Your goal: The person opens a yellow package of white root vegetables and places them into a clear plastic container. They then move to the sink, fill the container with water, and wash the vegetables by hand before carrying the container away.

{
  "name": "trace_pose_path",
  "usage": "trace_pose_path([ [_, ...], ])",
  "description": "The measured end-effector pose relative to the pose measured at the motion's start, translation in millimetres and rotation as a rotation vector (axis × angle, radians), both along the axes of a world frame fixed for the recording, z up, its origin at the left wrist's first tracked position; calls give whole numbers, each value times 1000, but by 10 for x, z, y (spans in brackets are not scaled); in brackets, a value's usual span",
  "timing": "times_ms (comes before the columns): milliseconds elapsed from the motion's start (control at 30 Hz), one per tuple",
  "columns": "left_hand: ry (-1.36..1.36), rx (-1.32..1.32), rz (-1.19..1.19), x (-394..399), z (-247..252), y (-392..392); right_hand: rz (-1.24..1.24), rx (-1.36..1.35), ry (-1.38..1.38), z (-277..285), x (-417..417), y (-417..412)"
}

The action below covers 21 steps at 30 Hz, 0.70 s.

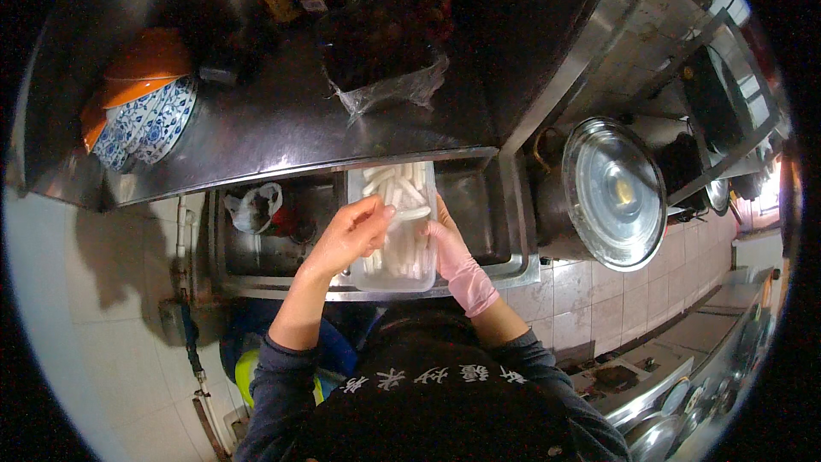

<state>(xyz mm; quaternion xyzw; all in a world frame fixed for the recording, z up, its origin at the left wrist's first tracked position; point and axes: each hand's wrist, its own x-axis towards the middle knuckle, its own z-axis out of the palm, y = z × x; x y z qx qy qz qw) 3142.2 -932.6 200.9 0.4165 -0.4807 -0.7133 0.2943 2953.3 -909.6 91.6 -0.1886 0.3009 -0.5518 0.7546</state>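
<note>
A clear rectangular plastic container (396, 283) rests across the middle of a double steel sink, holding many thick white sticks of food (385, 181), heaped at its far end. My left hand (351, 231), bare and wet-looking, is over the container's left side. Its thumb and fingers pinch one white stick (412, 212), which points to the right. My right hand (457, 256) wears a pink glove and grips the container's right wall, thumb over the edge; its other fingers are partly hidden.
A white plastic bag (254, 208) lies in the left sink basin (308, 189). Beyond, a dark counter (269, 135) bears stacked blue-and-white bowls (151, 122), orange bowls (149, 64) and a plastic-wrapped bundle (391, 86). To the right stands a large pot with a metal lid (614, 196).
</note>
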Motion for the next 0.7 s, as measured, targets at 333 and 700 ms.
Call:
trace_pose_path([
  [333,199,-775,-143,223,1279,717,32,-41,-63,-52,-5,10],
  [700,357,-980,15,59,1790,1232,36,1,-59,98,-1,22],
])
